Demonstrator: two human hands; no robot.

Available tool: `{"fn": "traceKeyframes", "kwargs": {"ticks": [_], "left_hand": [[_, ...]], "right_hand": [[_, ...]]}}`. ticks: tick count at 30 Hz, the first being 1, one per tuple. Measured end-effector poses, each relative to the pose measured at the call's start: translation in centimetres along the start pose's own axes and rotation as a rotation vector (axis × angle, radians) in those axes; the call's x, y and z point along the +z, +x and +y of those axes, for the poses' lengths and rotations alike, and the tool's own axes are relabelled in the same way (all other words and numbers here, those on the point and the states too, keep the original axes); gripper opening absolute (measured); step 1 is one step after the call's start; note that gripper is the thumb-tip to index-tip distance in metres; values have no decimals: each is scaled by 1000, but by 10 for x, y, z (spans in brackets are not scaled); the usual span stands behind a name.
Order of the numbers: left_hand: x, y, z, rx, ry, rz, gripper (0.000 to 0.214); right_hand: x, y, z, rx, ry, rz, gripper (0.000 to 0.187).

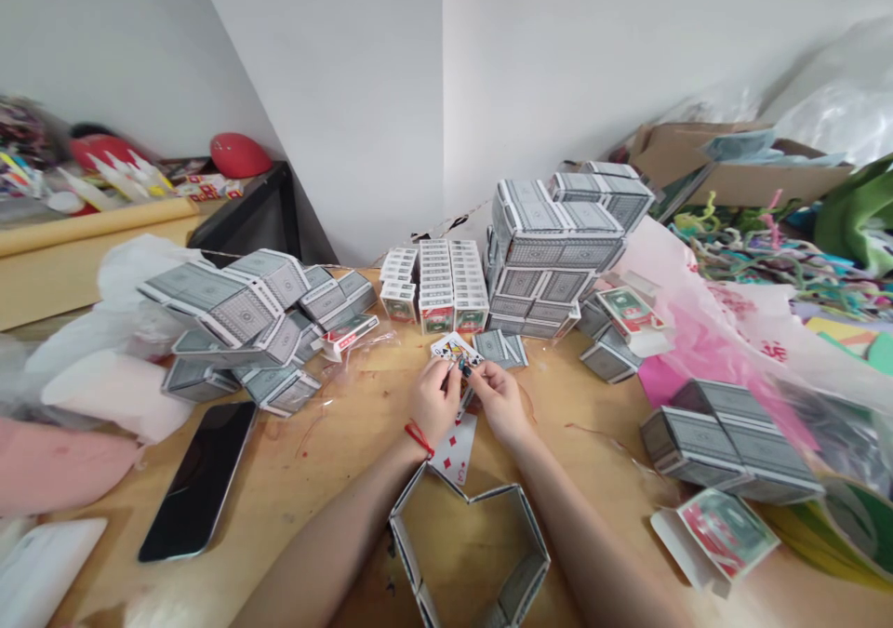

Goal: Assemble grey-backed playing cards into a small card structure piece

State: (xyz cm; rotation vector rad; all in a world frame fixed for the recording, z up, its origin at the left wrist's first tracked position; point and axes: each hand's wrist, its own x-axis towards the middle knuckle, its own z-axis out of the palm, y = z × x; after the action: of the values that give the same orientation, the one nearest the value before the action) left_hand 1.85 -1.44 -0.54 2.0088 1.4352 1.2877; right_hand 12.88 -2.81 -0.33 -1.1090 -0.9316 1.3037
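My left hand and my right hand meet over the middle of the wooden table, both pinched on a small fan of playing cards. A diamond card lies face up just below my hands. In front of me, near the table's edge, stands a heart-shaped ring made of card packs. A red thread circles my left wrist.
Stacks of grey card packs stand at the back, back right, left and right. A black phone lies at the left. A pink plastic bag and an open card box are at the right.
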Motion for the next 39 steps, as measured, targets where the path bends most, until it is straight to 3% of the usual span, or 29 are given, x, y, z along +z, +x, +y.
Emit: {"fn": "traceKeyframes", "kwargs": {"ticks": [17,24,29,39], "left_hand": [[1,-2,-1,95,56,28,28],[0,-1,-1,87,48,-18,23],[2,3,-3,53,-43,-38,23],[-5,5,2,37,-80,-86,31]], "right_hand": [[4,-3,-2,-66,-48,44,32],[2,2,5,-25,-4,54,33],[0,3,2,68,52,7,33],[-3,3,0,-5,-32,-81,30]]}}
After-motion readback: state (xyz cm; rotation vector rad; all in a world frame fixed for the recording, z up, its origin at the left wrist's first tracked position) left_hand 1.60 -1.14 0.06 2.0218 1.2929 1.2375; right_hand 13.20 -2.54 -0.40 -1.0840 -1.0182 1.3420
